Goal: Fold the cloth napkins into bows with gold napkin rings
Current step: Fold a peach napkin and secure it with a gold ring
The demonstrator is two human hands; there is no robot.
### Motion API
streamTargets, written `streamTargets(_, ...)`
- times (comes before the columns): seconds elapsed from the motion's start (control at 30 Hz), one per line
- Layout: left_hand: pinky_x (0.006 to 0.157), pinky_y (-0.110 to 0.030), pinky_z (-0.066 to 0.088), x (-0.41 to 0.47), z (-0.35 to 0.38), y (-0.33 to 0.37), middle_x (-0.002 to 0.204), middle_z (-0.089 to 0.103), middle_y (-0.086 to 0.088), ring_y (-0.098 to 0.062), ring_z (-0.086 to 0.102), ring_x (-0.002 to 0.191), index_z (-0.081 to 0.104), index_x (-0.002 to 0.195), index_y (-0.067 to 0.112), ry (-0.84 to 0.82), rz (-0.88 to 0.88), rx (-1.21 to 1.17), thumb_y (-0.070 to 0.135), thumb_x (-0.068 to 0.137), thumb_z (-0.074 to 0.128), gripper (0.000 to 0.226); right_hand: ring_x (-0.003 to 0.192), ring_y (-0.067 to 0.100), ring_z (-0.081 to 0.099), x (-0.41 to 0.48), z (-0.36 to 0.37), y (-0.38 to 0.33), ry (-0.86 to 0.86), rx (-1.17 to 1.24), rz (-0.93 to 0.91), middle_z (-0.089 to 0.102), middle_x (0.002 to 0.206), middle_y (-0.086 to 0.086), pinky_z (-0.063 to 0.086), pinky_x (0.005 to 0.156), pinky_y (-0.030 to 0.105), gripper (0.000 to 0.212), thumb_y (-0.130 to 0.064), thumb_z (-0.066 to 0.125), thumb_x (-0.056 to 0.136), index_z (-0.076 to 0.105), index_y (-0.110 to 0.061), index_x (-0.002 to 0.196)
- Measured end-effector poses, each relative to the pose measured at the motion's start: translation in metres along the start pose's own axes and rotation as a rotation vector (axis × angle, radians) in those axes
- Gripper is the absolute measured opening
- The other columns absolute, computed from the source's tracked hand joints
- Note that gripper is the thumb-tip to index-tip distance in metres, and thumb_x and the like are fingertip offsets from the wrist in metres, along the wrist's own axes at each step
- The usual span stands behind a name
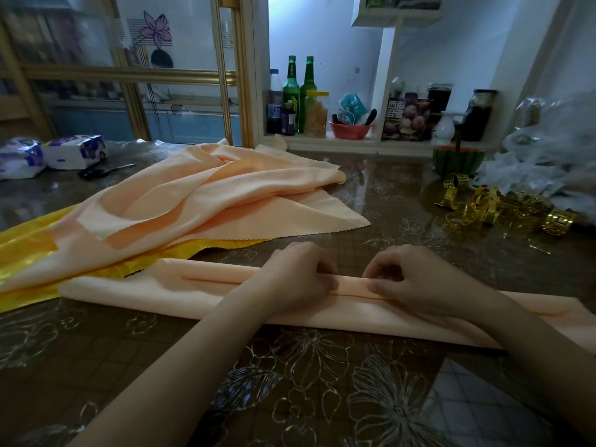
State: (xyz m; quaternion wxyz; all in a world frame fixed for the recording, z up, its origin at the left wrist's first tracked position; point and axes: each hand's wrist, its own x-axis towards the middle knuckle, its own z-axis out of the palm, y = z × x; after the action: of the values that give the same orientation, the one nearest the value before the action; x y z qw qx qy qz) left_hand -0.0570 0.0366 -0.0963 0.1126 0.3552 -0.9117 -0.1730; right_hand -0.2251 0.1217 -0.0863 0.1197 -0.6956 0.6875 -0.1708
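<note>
- The folded napkin [154,295] lies as a long peach strip across the near part of the table [290,388], its two long edges turned in to meet along the middle.
- My left hand [298,279] and right hand [416,282] sit close together at the strip's centre, fingers curled, each pinching the cloth at that middle line. The left fingertips themselves are hidden.
- I judge the step in hand to be gathering the centre so the strip can become a bow.
- To do it well, I should pinch evenly from both sides, so the pleats stack squarely and the turned-in edges do not spring open.
- The two ends should come out equal, but the strip runs out of view on the right, so I cannot check that.
- The gold napkin rings [503,204] lie heaped well apart, far right, so one hand must hold the gather alone while the other reaches.
- The loose peach napkins [200,201] and yellow cloth [29,243] lie just beside the strip's left end. Catching them could twist the fold.
</note>
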Motion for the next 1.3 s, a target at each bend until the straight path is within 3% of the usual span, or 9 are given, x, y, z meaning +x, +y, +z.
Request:
streamTargets(0.17, 0.091, -0.038, 0.044, -0.007, -0.002, 0.005, 0.093, 0.054, 0.012, -0.01, 0.048, 0.092, 0.064, 0.098, 0.028, 0.039, 0.073, 0.057, 0.026, 0.083, 0.061, 0.016, 0.066, 0.003, 0.05, -0.005, 0.003, -0.006, 0.078, -0.011, -0.062, 0.055, 0.077, -0.009, 0.044, 0.059, 0.015, 0.013, -0.018, 0.066, 0.078, 0.058, -0.028, 0.076)
streamTargets(0.37, 0.089, -0.036, 0.046, -0.01, -0.004, 0.008, 0.098, 0.062, 0.008, -0.013, 0.055, 0.096, 0.067, 0.093, 0.023, 0.022, 0.072, -0.021, 0.032, 0.084, 0.064, 0.013, 0.069, 0.004, 0.045, -0.006, 0.006, -0.01, 0.026, -0.123, -0.126, 0.048, 0.08, -0.01, 0.039, 0.06, 0.017, 0.019, -0.025, 0.066, 0.075, 0.048, -0.032, 0.072)
streamTargets(0.53, 0.087, -0.031, 0.046, -0.012, -0.004, 0.012, 0.091, 0.055, 0.011, -0.011, 0.052, 0.093, 0.064, 0.095, 0.021, -0.028, 0.069, -0.001, 0.024, 0.087, 0.061, 0.009, 0.077, 0.002, 0.051, -0.011, -0.007, -0.012, -0.07, -0.088, -0.092, 0.054, 0.087, -0.011, 0.042, 0.068, 0.015, 0.005, -0.036, 0.061, 0.087, 0.062, -0.032, 0.085)
streamTargets(0.63, 0.09, -0.034, 0.043, -0.014, -0.003, 0.017, 0.081, 0.046, 0.016, -0.009, 0.045, 0.088, 0.062, 0.093, 0.023, -0.018, 0.086, 0.064, 0.022, 0.089, 0.058, 0.006, 0.077, 0.0, 0.056, -0.011, -0.012, -0.012, -0.096, -0.02, -0.066, 0.061, 0.085, -0.009, 0.045, 0.069, 0.014, 0.007, -0.029, 0.064, 0.087, 0.068, -0.03, 0.082)
streamTargets(0.8, 0.09, -0.032, 0.047, -0.014, -0.008, 0.014, 0.101, 0.066, 0.008, -0.01, 0.055, 0.098, 0.07, 0.097, 0.023, -0.049, 0.05, 0.014, 0.022, 0.088, 0.059, 0.014, 0.081, 0.0, 0.054, -0.009, -0.007, -0.01, -0.109, -0.033, -0.011, 0.058, 0.088, -0.014, 0.046, 0.071, 0.016, 0.009, -0.025, 0.068, 0.084, 0.06, -0.03, 0.084)
streamTargets(0.93, 0.077, -0.017, 0.042, -0.015, -0.008, 0.015, 0.102, 0.064, 0.007, -0.007, 0.053, 0.093, 0.067, 0.101, 0.019, -0.05, 0.071, -0.011, 0.019, 0.087, 0.062, 0.015, 0.071, 0.0, 0.053, -0.01, -0.005, -0.013, -0.078, -0.023, 0.002, 0.059, 0.083, -0.01, 0.043, 0.063, 0.013, 0.019, -0.022, 0.068, 0.084, 0.054, -0.031, 0.094)
streamTargets(1.07, 0.063, -0.01, 0.037, -0.016, -0.006, 0.018, 0.1, 0.053, 0.009, -0.005, 0.042, 0.086, 0.053, 0.114, 0.019, -0.053, 0.084, 0.018, 0.018, 0.086, 0.06, 0.029, 0.066, 0.002, 0.052, -0.013, -0.003, -0.019, -0.072, -0.038, -0.029, 0.056, 0.078, -0.01, 0.045, 0.06, 0.016, 0.02, -0.02, 0.067, 0.079, 0.052, -0.033, 0.079)
streamTargets(1.17, 0.062, -0.002, 0.033, -0.018, -0.005, 0.021, 0.087, 0.048, 0.011, -0.005, 0.039, 0.078, 0.057, 0.105, 0.021, -0.055, 0.14, 0.057, 0.019, 0.084, 0.061, 0.021, 0.066, 0.004, 0.046, -0.016, 0.001, -0.024, -0.084, -0.081, -0.063, 0.049, 0.075, -0.011, 0.041, 0.06, 0.023, 0.022, -0.022, 0.068, 0.073, 0.047, -0.029, 0.073)
streamTargets(1.3, 0.054, -0.007, 0.032, -0.021, -0.008, 0.025, 0.077, 0.045, 0.015, 0.0, 0.042, 0.067, 0.057, 0.094, 0.026, -0.122, 0.125, 0.008, 0.038, 0.085, 0.062, 0.016, 0.06, 0.005, 0.042, -0.018, 0.002, -0.029, -0.124, -0.051, -0.102, 0.045, 0.067, -0.011, 0.037, 0.058, 0.023, 0.023, -0.016, 0.066, 0.074, 0.046, -0.024, 0.066)
